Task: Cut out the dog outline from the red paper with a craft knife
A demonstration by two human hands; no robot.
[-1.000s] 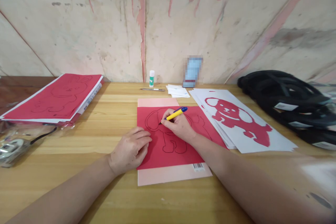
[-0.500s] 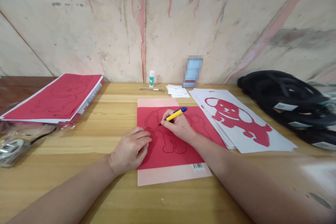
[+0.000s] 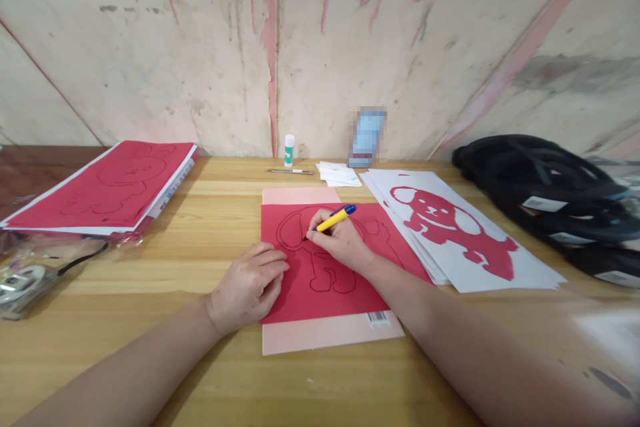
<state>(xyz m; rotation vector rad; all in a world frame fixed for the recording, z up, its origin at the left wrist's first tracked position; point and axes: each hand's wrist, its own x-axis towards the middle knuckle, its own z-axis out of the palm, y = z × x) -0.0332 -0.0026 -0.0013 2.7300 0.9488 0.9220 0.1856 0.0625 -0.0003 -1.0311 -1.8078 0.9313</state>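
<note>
A: From the head view, what is each hand doing?

B: The right hand (image 3: pixel 340 240) is closed around a yellow pen (image 3: pixel 334 217) with a blue cap end, its tip touching the red sheet (image 3: pixel 300 290) on the outline of a dog. The left hand (image 3: pixel 249 285) lies flat, fingers together, pressing the sheet's left edge; it grips nothing.

A: Where is the sheet?

B: Mid-bench, on a pale pink sheet (image 3: pixel 320 337) that shows at the near and far ends.

A: How would the paper handle?

B: I'd judge it light, thin and floppy, apt to slide or crease, so a flat palm near the edge suits it. The pen is stiff and light, pinched low near the tip.

A: Around it?

B: Right, white sheets with a red dog cut-out (image 3: pixel 450 223); far left, a red stack (image 3: pixel 107 187); far, a glue stick (image 3: pixel 289 149).
</note>
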